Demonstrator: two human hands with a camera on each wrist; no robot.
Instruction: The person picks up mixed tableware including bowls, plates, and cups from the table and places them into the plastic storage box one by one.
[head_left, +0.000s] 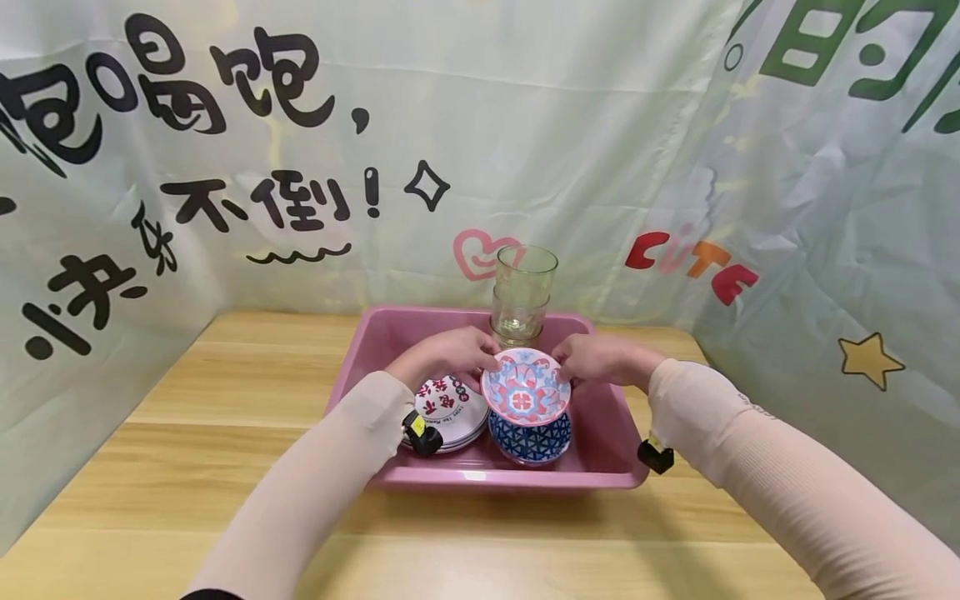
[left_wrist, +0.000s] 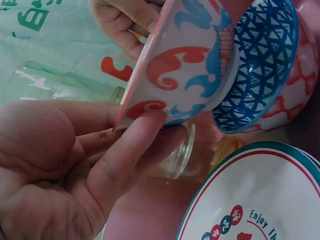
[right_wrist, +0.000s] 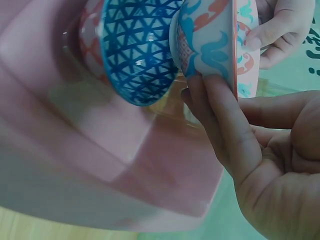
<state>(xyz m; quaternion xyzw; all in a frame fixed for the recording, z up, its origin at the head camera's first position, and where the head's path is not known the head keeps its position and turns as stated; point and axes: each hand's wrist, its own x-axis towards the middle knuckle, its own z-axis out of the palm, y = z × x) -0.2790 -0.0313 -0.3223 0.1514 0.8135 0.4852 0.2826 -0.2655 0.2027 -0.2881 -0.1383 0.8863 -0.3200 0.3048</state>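
Note:
A bowl point(head_left: 527, 386) with a pink and blue floral pattern is held by its rim between both hands. My left hand point(head_left: 456, 353) pinches its left side, the thumb against the edge and fingers on the outer wall in the left wrist view. On the opposite side my right hand point(head_left: 606, 360) pinches the rim likewise. Beneath it sits another bowl point(head_left: 529, 440), blue triangles inside and a red pattern outside point(left_wrist: 295, 97). In the left wrist view the held bowl's foot lies close to the lower bowl; whether they touch I cannot tell.
All this is in or over a pink tub point(head_left: 506, 478) on a wooden table point(head_left: 247, 433). Left of the bowls lies a stack of white printed plates point(head_left: 457, 417). Behind them stand stacked clear greenish glasses point(head_left: 523, 287). A printed cloth point(head_left: 420, 100) hangs behind the table.

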